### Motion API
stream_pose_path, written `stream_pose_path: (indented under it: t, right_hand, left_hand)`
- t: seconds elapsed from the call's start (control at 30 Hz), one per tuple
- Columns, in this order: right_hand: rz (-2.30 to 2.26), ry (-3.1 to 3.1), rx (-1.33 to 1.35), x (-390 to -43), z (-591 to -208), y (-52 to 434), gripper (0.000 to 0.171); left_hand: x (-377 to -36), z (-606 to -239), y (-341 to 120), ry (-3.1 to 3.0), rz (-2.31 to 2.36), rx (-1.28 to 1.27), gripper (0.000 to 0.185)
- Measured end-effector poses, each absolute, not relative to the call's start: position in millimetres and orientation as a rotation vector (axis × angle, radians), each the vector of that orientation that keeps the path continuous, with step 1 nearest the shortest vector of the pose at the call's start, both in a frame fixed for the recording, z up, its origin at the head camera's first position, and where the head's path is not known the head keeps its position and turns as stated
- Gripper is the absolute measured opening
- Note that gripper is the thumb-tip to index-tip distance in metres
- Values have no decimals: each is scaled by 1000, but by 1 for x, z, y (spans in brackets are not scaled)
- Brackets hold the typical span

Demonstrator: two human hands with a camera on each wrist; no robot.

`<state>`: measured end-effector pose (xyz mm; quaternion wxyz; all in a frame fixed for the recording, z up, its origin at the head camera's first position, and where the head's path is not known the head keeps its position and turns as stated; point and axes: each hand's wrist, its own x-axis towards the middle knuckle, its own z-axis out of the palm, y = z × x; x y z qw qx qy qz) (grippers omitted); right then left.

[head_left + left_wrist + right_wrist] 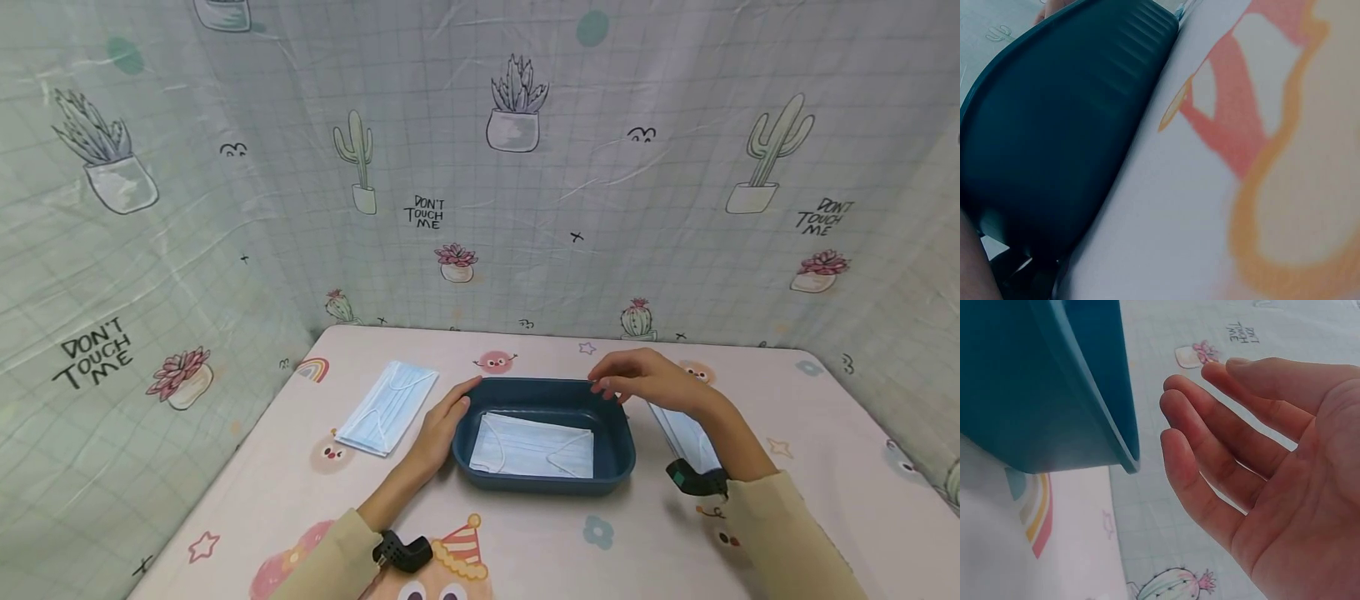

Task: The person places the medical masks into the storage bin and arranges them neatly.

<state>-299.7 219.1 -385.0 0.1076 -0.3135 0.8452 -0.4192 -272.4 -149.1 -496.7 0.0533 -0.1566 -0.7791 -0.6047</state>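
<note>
we are looking down at a desk (645,542) covered in a cartoon-print cloth, where a dark blue tray (615,462) is sitting in the middle. our left hand (442,429) is resting flat against its left end, grip loose. our right hand (648,379) is hovering at the far rim, grip wide, fingers (1210,450) relaxed. a face mask (536,446) is lying inside the tray, and another mask (386,407) is lying left of it.

Cactus-print sheet walls (525,208) w/ cartoon-print table (825,467), soft even light.

Dark teal tray (542,392); pale blue masks (534,447); pink cartoon-print tablecloth (825,467); mint grid backdrop (600,208), cactus motifs.
</note>
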Motion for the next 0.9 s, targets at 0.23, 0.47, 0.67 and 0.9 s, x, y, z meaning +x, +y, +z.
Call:
stream_pose_path:
  t: [0.23,0.47,0.67,0.9]
  right_hand:
    - [-1235,2548,-882,-297,-385,230,25]
    - [-1248,2593,-807,-296,-381,244,27]
    - [-1270,2629,-735,-293,-379,258,28]
    - [-1298,2652,-683,-293,-382,271,30]
  left_hand:
    - [-272,-497,-151,-2370,-1835,-496,41]
    - [-272,-498,-151,-2356,-1837,-495,40]
    - [-272,-497,-149,-2348,-1845,-479,41]
    - [-270,-495,-150,-2358,-1852,-484,41]
